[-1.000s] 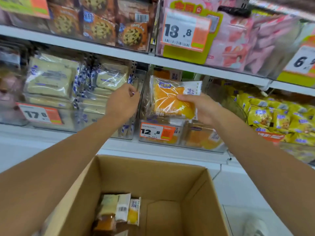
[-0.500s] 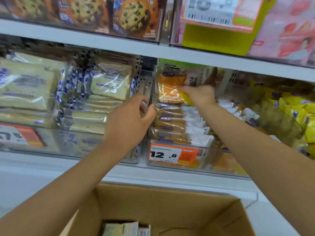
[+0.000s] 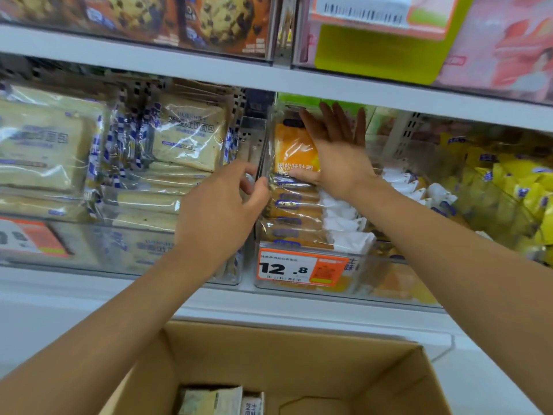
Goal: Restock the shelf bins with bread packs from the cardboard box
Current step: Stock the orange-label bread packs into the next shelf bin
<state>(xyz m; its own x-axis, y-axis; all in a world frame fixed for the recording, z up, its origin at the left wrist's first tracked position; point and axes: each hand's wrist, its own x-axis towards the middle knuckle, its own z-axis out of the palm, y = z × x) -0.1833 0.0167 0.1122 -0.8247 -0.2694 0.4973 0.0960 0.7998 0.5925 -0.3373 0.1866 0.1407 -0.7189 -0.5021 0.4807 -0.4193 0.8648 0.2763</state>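
Note:
An orange bread pack stands upright at the back of a clear shelf bin marked 12.8, above a stack of like packs. My right hand lies flat against that pack, fingers straight and pointing up. My left hand curls its fingers and thumb around the bin's left wall. Below, the open cardboard box holds a few bread packs at its bottom left.
The neighbouring bin on the left holds pale toast packs. Yellow packs fill the bin to the right. The shelf board just above carries cookie packs and pink packs.
My right hand has let go of the orange pack and now presses it flat into the bin. The view has moved closer to the shelf. My left hand stays at the bin wall.

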